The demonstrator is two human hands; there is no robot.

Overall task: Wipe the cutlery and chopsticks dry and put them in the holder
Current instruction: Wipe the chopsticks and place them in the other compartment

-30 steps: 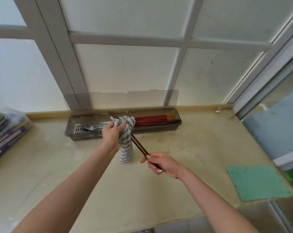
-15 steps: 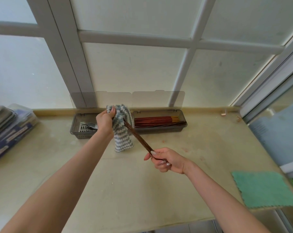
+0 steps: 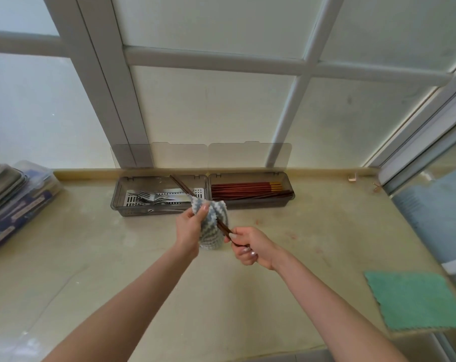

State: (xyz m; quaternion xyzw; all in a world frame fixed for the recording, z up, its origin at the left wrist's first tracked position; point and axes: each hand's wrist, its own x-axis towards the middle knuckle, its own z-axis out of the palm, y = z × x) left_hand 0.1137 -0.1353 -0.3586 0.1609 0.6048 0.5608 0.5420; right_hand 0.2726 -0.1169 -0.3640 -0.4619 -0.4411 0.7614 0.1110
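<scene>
1. The holder is smoky, see-through plastic, smooth and glossy.
2. The forks are bright, polished metal.
3. The red-brown chopsticks look like smooth lacquered wood with yellow ends.
4. The dark chopsticks have a smooth, slightly shiny brown finish.
5. The striped cloth is soft, nubbly fabric, matt.
6. The green cloth is fuzzy and matt.
7. The countertop looks like beige stone, smooth, dull, faintly stained.
8. The window panes are frosted glass; the window frame is smooth and white.

The holder lies open-topped behind bare counter, raised lids walling its far side.
</scene>
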